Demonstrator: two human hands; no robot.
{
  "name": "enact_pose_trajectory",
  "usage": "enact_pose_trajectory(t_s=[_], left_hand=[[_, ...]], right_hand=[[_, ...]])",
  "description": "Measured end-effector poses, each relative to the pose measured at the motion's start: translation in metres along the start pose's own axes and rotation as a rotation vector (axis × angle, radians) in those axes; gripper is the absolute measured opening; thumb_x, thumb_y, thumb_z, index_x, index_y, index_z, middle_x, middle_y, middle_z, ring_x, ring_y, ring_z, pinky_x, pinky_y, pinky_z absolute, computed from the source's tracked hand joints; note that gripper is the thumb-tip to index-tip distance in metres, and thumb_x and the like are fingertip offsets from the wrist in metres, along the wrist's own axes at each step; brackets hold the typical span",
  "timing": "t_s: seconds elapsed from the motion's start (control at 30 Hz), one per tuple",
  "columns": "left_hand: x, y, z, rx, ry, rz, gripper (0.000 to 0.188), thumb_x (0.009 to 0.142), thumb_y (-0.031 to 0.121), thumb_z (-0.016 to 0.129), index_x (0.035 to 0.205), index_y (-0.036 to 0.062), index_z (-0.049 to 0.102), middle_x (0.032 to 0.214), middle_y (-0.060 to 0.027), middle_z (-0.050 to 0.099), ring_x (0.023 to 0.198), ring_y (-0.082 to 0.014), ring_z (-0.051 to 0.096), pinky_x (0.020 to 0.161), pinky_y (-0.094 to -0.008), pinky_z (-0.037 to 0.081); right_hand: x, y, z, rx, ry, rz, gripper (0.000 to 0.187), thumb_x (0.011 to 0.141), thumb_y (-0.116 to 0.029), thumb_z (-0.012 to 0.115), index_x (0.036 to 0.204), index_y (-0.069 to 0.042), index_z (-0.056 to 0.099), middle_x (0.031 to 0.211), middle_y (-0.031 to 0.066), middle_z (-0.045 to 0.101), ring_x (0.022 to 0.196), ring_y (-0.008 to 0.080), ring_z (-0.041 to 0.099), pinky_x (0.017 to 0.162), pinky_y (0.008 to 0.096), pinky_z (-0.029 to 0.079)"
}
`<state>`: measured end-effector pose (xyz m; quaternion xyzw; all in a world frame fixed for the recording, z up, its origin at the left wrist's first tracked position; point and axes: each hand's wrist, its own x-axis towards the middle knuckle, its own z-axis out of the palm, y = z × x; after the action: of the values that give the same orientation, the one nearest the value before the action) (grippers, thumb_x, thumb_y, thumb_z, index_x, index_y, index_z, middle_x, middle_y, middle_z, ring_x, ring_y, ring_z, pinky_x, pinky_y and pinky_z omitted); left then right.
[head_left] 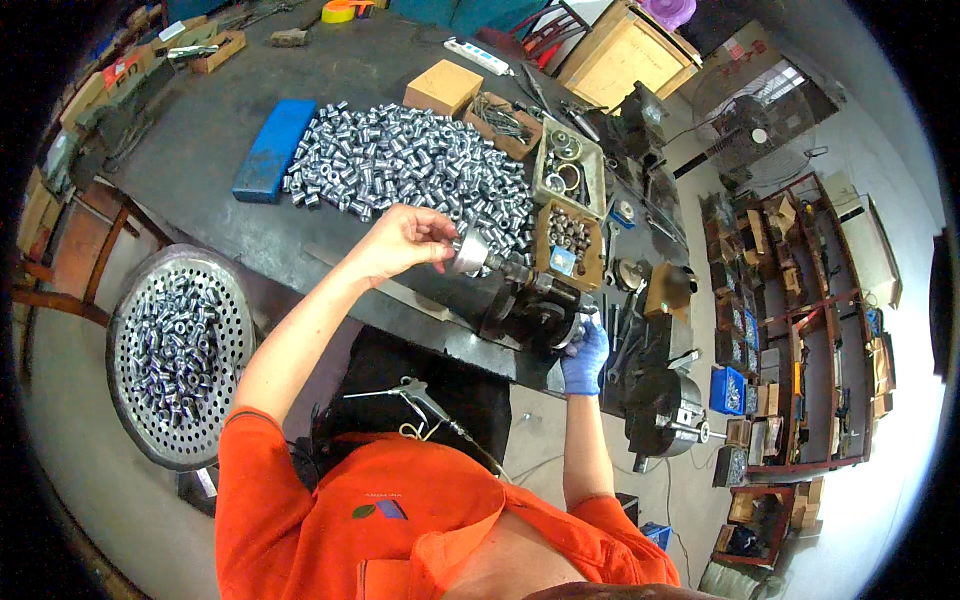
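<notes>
My bare left hand reaches in over the table edge, fingers closed in a pinch at the wide end of a silver cone-shaped metal part. Whatever sits between the fingertips is hidden. This cone is mounted on the left end of a black bench fixture at the table's front edge. At the fixture's right end my right hand, in a blue glove, has its fingers closed around the round silver end piece. Just beyond the left hand lies a large heap of short shiny metal sleeves.
A perforated round metal tray with more sleeves stands at left. On the table are a blue block, a yellowish box, and parts trays. An air gun hangs below the edge. Shelves and a fan stand right.
</notes>
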<state>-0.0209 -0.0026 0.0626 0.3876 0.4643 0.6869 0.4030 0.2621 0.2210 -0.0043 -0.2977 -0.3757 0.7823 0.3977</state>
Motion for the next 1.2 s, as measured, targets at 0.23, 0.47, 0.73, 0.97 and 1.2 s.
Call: enact_pose_trajectory(t_s=[0.23,0.47,0.73,0.97,1.2], left_hand=[[-0.005,0.005,0.010,0.118,0.067,-0.058,0.020,0.084,0.015,0.059,0.083,-0.0050,0.059,0.067,-0.0075,0.060,0.057,-0.0133,0.058,0.054,-0.0249,0.048],[-0.002,0.010,0.015,0.305,0.120,-0.125,0.038,0.090,0.029,0.051,0.068,-0.0010,0.056,0.058,-0.0058,0.056,0.048,-0.0121,0.056,0.048,-0.0237,0.044],[-0.005,0.004,0.011,0.168,0.155,-0.096,0.037,0.086,0.033,0.057,0.070,-0.0008,0.058,0.058,-0.0052,0.056,0.046,-0.0111,0.055,0.045,-0.0225,0.041],[-0.003,0.011,0.007,0.161,0.146,-0.140,0.039,0.084,0.034,0.059,0.070,-0.0021,0.057,0.058,-0.0055,0.055,0.046,-0.0119,0.054,0.045,-0.0230,0.042],[-0.087,0.017,-0.060,0.304,0.457,-0.181,0.030,0.083,0.027,0.061,0.077,-0.0029,0.059,0.061,-0.0057,0.056,0.050,-0.0122,0.053,0.047,-0.0244,0.043]], right_hand=[[0.015,0.004,0.007,-0.094,0.124,-0.012,0.019,0.085,-0.029,0.059,0.081,-0.010,0.059,0.060,-0.0046,0.053,0.044,0.0035,0.044,0.035,0.0174,0.029],[0.064,-0.047,0.051,-0.243,0.092,-0.196,0.022,0.083,-0.026,0.061,0.078,-0.006,0.059,0.052,-0.0040,0.046,0.039,0.0038,0.038,0.034,0.0182,0.028],[-0.035,-0.071,0.052,-0.045,-0.105,-0.372,0.035,0.087,-0.032,0.056,0.091,0.002,0.059,0.056,-0.0020,0.046,0.042,0.0029,0.036,0.033,0.0166,0.028],[-0.016,-0.009,0.006,-0.054,0.137,-0.017,0.026,0.085,-0.029,0.059,0.078,-0.003,0.058,0.057,-0.0031,0.048,0.042,0.0045,0.042,0.034,0.0169,0.026],[0.020,0.001,0.026,-0.021,0.082,-0.113,0.016,0.089,-0.023,0.053,0.080,-0.010,0.053,0.057,-0.0063,0.045,0.041,0.0026,0.039,0.035,0.0162,0.030]])
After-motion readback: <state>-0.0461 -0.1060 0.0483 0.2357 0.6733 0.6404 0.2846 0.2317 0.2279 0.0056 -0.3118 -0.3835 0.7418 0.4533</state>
